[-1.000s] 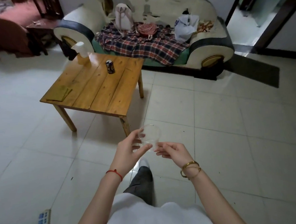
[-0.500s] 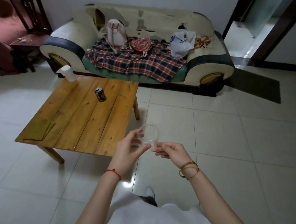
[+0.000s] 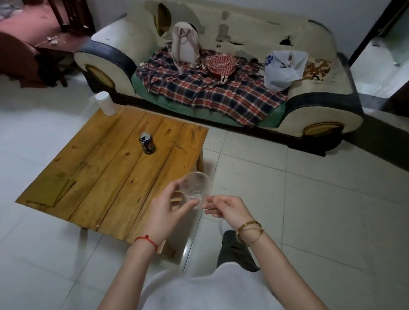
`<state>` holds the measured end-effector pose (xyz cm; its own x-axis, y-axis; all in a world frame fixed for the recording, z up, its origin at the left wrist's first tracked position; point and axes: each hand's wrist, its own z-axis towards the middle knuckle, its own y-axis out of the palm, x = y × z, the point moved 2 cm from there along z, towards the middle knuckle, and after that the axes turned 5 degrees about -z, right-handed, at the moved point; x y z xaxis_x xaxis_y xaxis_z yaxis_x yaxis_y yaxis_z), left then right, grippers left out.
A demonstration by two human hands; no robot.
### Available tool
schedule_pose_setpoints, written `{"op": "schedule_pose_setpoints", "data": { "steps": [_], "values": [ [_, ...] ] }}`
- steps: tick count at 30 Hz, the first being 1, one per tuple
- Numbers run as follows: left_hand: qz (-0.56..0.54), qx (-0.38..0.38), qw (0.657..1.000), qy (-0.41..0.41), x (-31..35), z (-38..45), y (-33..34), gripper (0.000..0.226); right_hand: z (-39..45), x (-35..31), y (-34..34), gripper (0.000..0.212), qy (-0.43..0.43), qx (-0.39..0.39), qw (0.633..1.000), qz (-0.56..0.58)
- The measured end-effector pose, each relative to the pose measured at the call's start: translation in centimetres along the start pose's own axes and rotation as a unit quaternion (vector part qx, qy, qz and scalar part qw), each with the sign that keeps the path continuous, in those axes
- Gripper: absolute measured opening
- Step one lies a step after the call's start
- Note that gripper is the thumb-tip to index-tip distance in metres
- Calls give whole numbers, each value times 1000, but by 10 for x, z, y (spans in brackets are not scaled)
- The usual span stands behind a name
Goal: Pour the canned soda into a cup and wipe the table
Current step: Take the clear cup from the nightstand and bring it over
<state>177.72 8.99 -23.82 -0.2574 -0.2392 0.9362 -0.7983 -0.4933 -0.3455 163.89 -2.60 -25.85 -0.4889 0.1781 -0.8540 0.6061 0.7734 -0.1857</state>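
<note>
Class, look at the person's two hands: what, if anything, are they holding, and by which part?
A clear plastic cup. The left hand grips its side wall near the base; the right hand pinches its bottom edge.

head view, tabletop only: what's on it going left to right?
Folded cloth → stack of white cups at the far corner → soda can → clear plastic cup, held in both hands over the near right edge.
</note>
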Motion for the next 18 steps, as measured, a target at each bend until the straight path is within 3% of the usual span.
{"op": "schedule_pose_setpoints", "data": {
  "steps": [9,18],
  "values": [
    [-10,153,986,-64,0,113,8,59,150,-68,-48,25,-25,-152,984,-94],
    [-43,311,942,-116,18,193,15,61,267,-136,-66,28,-46,-288,942,-167]
  ]
}}
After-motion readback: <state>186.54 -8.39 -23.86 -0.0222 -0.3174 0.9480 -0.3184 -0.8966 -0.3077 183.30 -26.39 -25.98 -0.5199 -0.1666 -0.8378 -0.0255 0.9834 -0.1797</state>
